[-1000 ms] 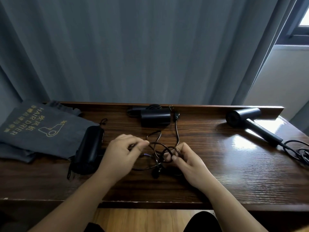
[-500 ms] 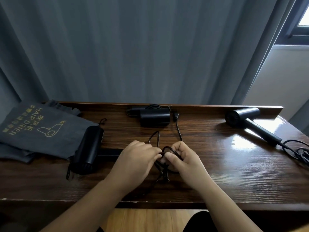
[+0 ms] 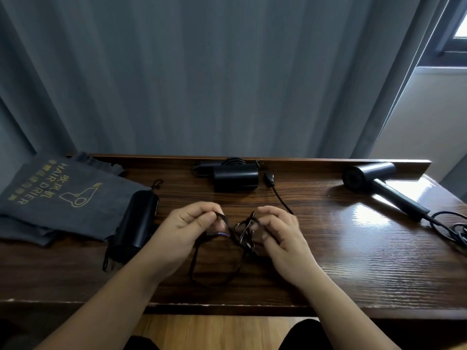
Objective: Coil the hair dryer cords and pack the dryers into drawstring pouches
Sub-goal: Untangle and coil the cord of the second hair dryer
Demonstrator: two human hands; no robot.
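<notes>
Over a glossy dark wood tabletop (image 3: 328, 248) backed by grey curtains (image 3: 227, 72), left hand (image 3: 182, 231) and right hand (image 3: 283, 238) fingers pinch a tangled black cord (image 3: 237, 231) mid-table.

You see a dark brown wood-grain bench (image 3: 328, 248), three matte black hair dryers (image 3: 136, 223), a thin black cord (image 3: 214, 274), and a grey fabric drawstring pouch (image 3: 50, 198) printed with gold lettering and a dryer outline, before plain blue-grey curtains (image 3: 202, 72).

Three hair dryers (image 3: 236, 178), (image 3: 136, 223), (image 3: 379, 185); one visible pouch (image 3: 58, 198).
</notes>
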